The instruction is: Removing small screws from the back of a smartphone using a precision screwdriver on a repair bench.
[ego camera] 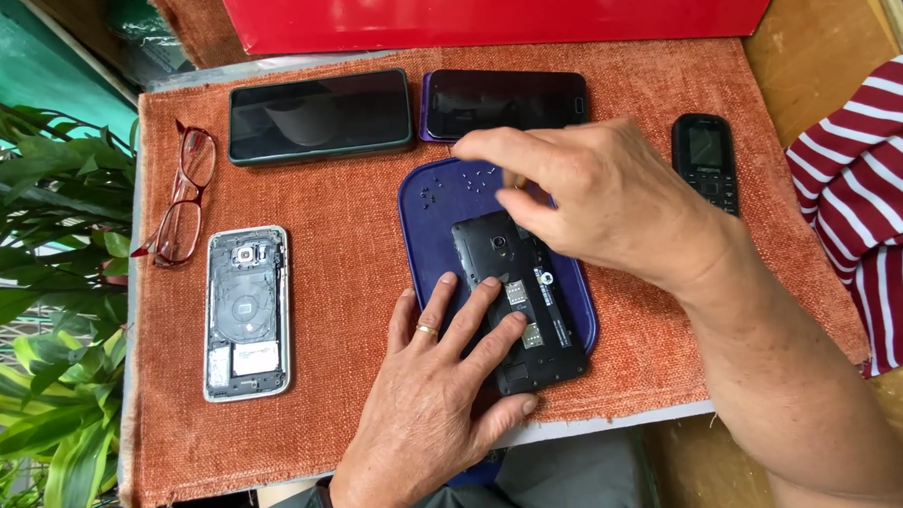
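Observation:
A black phone with its back cover off (522, 300) lies on a blue tray (440, 219) on an orange cloth mat. My left hand (431, 395) rests flat on it, fingers spread over its lower half, a ring on one finger. Above the phone's top end, my right hand (595, 194) hovers with thumb and fingers pinched together on something small that I cannot make out. Several tiny screws (459, 184) lie on the tray's far part.
On the orange mat (332, 278) lie an opened silver phone (245, 312), red glasses (182, 193), two dark smartphones (319, 115) (503, 101) and a small black keypad phone (705, 160). A red box (503, 10) stands behind; green plant leaves (43, 298) left; striped cloth (876, 219) right.

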